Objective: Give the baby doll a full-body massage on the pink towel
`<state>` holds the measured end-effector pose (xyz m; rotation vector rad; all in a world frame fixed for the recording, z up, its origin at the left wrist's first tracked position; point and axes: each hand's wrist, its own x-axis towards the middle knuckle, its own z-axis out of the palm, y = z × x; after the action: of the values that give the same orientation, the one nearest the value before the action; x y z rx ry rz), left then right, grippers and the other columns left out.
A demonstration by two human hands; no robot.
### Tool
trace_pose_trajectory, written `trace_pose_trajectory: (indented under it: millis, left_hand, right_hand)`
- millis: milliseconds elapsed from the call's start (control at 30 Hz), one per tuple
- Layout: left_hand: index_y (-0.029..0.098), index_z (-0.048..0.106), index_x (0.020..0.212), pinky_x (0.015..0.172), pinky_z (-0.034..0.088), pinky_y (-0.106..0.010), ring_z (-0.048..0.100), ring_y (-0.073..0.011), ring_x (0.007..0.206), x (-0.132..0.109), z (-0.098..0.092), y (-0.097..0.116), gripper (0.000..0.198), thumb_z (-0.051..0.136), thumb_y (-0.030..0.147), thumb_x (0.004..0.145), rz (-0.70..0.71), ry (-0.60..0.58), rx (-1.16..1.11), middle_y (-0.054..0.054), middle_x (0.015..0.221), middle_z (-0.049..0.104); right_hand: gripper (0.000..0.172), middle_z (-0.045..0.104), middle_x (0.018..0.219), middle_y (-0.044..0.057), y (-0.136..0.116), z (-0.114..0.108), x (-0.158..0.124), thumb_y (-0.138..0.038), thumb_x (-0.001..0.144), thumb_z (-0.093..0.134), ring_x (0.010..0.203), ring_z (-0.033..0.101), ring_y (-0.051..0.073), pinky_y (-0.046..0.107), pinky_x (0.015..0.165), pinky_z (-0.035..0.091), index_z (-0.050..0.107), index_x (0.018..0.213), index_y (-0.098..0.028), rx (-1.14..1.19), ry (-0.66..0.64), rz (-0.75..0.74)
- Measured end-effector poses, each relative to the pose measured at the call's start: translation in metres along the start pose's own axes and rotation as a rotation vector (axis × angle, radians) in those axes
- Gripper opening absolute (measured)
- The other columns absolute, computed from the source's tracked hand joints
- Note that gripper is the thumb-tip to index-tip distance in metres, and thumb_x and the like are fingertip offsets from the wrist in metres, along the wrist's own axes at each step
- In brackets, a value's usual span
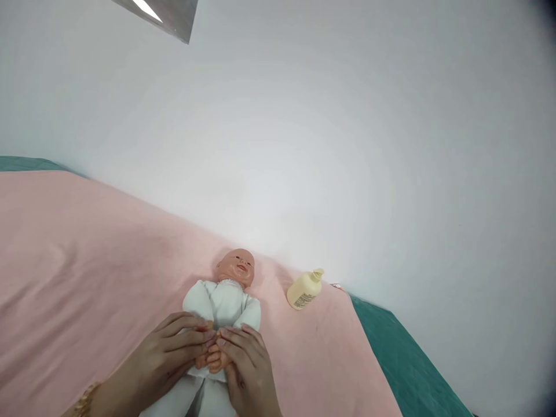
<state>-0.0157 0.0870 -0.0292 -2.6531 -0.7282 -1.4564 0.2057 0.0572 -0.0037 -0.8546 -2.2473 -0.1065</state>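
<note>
A baby doll [228, 304] in a white outfit lies on its back on a pink sheet, its bald head toward the wall. My left hand [174, 347] wraps round the doll's hand on the left side, fingers closed. On the other side, my right hand [249, 359] is closed round the doll's other hand. Both doll hands are held close together over its belly, and their small fingers [214, 360] show between my hands. The doll's legs run down out of the bottom of the view.
A pale yellow pump bottle [303, 291] stands tilted in view, right of the doll. The pink sheet [87, 249] covers a green surface [399, 341] that shows at both sides. A white wall [304, 133] rises behind. Some grey-framed thing [176, 20] hangs at the top left.
</note>
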Motion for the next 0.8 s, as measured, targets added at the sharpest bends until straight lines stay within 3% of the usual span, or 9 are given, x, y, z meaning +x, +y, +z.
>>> trace_pose_trajectory:
  millis: [167,300,367,467,533,667,800]
  left_hand:
    - [0.026,0.069,0.105,0.089,0.055,-0.026,0.067,-0.0179,0.101,-0.002,0.003,-0.001,0.024,0.061,0.015,0.086,-0.021,0.019,-0.021,-0.003,0.104,0.074]
    - [0.026,0.067,0.11,0.09,0.055,-0.026,0.065,-0.0178,0.106,-0.005,-0.003,-0.005,0.029,0.063,0.013,0.084,-0.069,0.072,-0.106,-0.002,0.105,0.074]
    - [0.029,0.066,0.108,0.088,0.055,-0.024,0.066,-0.0176,0.103,-0.006,-0.011,-0.006,0.026,0.064,0.018,0.084,-0.188,0.116,-0.155,0.0,0.107,0.073]
    - [0.03,0.065,0.107,0.083,0.056,-0.023,0.068,-0.0179,0.097,-0.006,-0.027,-0.007,0.024,0.065,0.035,0.084,-0.555,0.188,-0.147,0.002,0.106,0.073]
    - [0.028,0.064,0.107,0.08,0.056,-0.023,0.068,-0.0197,0.096,-0.006,-0.039,-0.009,0.033,0.066,0.047,0.08,-0.778,0.221,-0.102,0.002,0.105,0.073]
    - [0.027,0.062,0.11,0.07,0.056,-0.023,0.067,-0.0223,0.099,-0.006,-0.063,-0.022,0.044,0.062,0.056,0.078,-0.968,0.215,-0.08,0.001,0.11,0.071]
    - [0.024,0.063,0.111,0.067,0.053,-0.024,0.068,-0.0213,0.089,-0.01,-0.085,-0.04,0.039,0.056,0.049,0.082,-1.127,0.138,0.123,0.003,0.104,0.072]
  right_hand:
    - [0.042,0.069,0.118,0.001,0.0,0.001,0.001,-0.008,0.088,0.052,0.111,0.063,0.014,0.035,0.102,0.049,0.051,0.126,-0.027,-0.014,-0.025,-0.013]
    - [0.046,0.068,0.119,0.001,0.008,0.004,-0.009,-0.01,0.087,0.053,0.109,0.064,0.015,0.035,0.103,0.048,0.049,0.129,-0.029,0.009,0.059,0.077]
    - [0.044,0.067,0.121,0.002,0.013,0.003,-0.017,-0.016,0.089,0.054,0.112,0.063,0.017,0.036,0.101,0.049,0.049,0.13,-0.03,0.043,0.148,0.251]
    - [0.042,0.061,0.131,0.007,0.024,-0.005,-0.026,-0.031,0.091,0.053,0.12,0.058,0.022,0.036,0.095,0.053,0.048,0.133,-0.026,0.117,0.276,0.627]
    - [0.049,0.055,0.138,0.011,0.033,-0.016,-0.029,-0.041,0.091,0.05,0.126,0.053,0.025,0.037,0.092,0.054,0.045,0.137,-0.022,0.162,0.361,0.826]
    - [0.069,0.049,0.143,0.013,0.055,-0.041,-0.037,-0.057,0.085,0.053,0.129,0.05,0.029,0.039,0.095,0.049,0.039,0.142,-0.021,0.186,0.445,1.033]
    - [0.072,0.058,0.133,0.012,0.079,-0.06,-0.053,-0.067,0.081,0.048,0.122,0.056,0.03,0.036,0.091,0.049,0.047,0.134,-0.018,0.184,0.391,1.239]
